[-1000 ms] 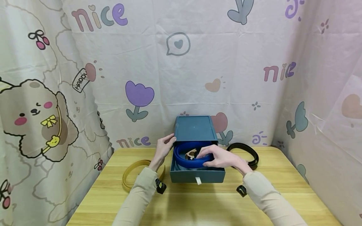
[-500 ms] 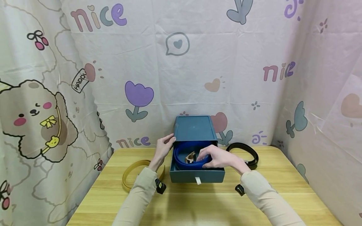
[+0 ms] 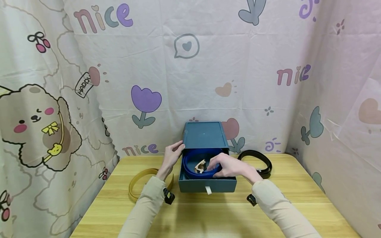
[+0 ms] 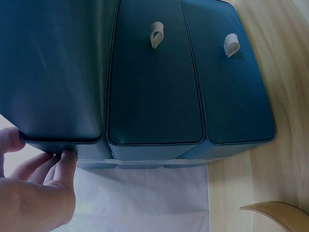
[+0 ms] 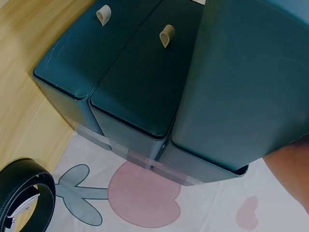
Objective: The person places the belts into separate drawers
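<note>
While right hand (image 3: 227, 166) reaches into pulled-out drawer, grip curled over coiled blue leather belt (image 3: 190, 165) by its gold metal buckle (image 3: 200, 166); exact pinch hidden. Left hand (image 3: 172, 154) steadies dark teal cardboard drawer box (image 3: 205, 135), fingers resting straight against its side. Belt sits inside drawer; drawer not closed. Tan leather belt (image 3: 140, 180) and black leather belt (image 3: 259, 162) remain out on light wooden surface (image 3: 208, 215).

left hand (image 4: 34, 198) fingers (image 4: 65, 162) against blue box (image 4: 154, 82)
</note>
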